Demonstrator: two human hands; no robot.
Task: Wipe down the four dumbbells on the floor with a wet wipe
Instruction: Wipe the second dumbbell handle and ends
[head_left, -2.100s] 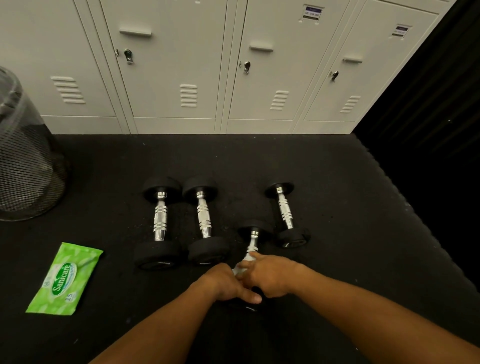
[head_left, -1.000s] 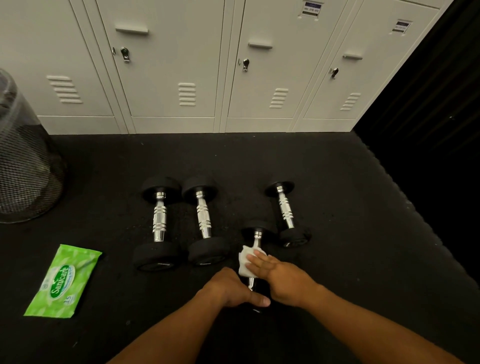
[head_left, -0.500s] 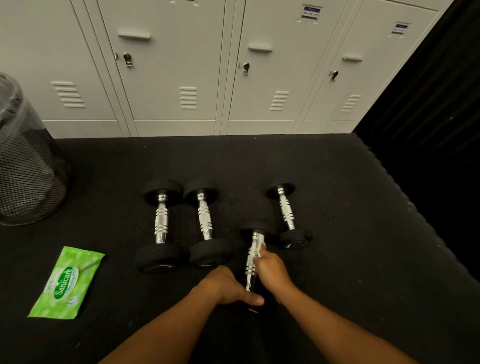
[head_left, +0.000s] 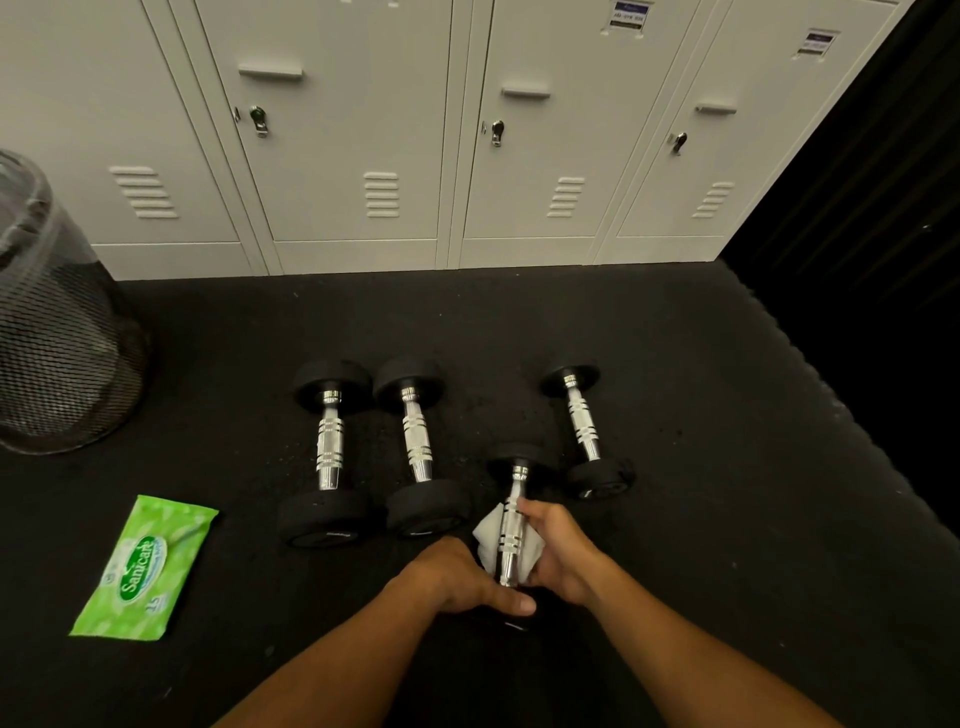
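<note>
Several black-ended dumbbells with chrome handles lie on the dark floor. Two lie side by side on the left, one (head_left: 331, 449) and another (head_left: 417, 441); a smaller one (head_left: 583, 426) lies at the right. The third dumbbell (head_left: 511, 525) lies nearest me. My left hand (head_left: 457, 579) grips its near black end, which is mostly hidden. My right hand (head_left: 563, 553) holds a white wet wipe (head_left: 487, 538) wrapped under and around the chrome handle.
A green wet-wipe pack (head_left: 143, 569) lies on the floor at the left. A black mesh bin (head_left: 57, 338) stands at the far left. White lockers (head_left: 405, 130) line the back; a dark wall (head_left: 872, 234) bounds the right side.
My right hand has slid the wipe back and forth along the chrome handle, and the wipe now shows on both sides of it. My left hand has stayed on the near end.
</note>
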